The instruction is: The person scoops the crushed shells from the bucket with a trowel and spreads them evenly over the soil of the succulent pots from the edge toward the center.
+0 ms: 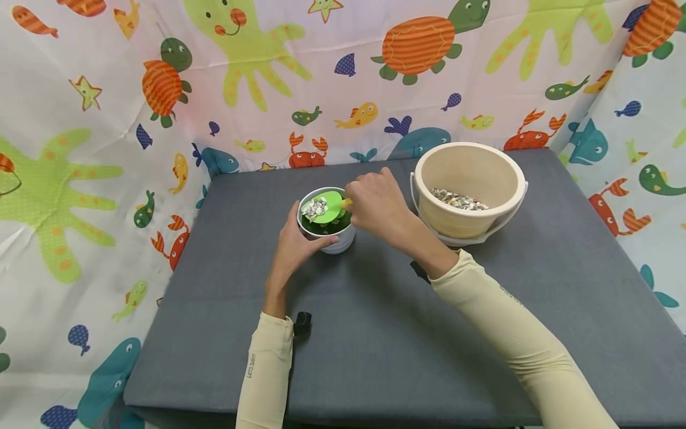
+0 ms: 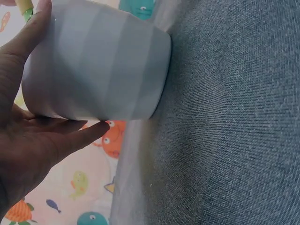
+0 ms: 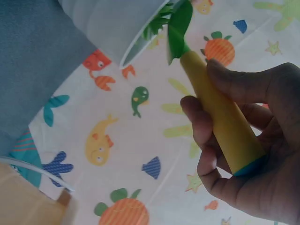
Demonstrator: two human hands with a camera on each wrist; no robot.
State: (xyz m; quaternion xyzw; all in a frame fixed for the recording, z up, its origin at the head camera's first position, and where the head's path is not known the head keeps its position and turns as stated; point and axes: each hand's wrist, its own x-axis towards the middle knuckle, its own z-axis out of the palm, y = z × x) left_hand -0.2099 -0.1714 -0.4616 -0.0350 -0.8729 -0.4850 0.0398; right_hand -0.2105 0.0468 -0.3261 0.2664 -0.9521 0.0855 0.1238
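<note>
My right hand (image 1: pixel 377 199) grips the yellow handle (image 3: pixel 220 112) of a small green trowel (image 1: pixel 333 205). On the trowel's blade lies a heap of pale pebbles (image 1: pixel 314 208), over the mouth of a white plant pot (image 1: pixel 339 243). Green leaves (image 1: pixel 337 225) show inside the pot below the blade. With thumb and fingers on opposite sides, my left hand (image 1: pixel 300 238) holds the pot, which stands upright on the grey cloth. In the left wrist view the pot's ribbed wall (image 2: pixel 103 65) fills the space between thumb and fingers.
Right of the pot stands a cream bucket (image 1: pixel 450 223) with a white handle, holding several mixed pebbles (image 1: pixel 458 199). Grey cloth covers the table (image 1: pixel 375 357). A curtain (image 1: pixel 321 131) printed with sea animals hangs along the back and sides.
</note>
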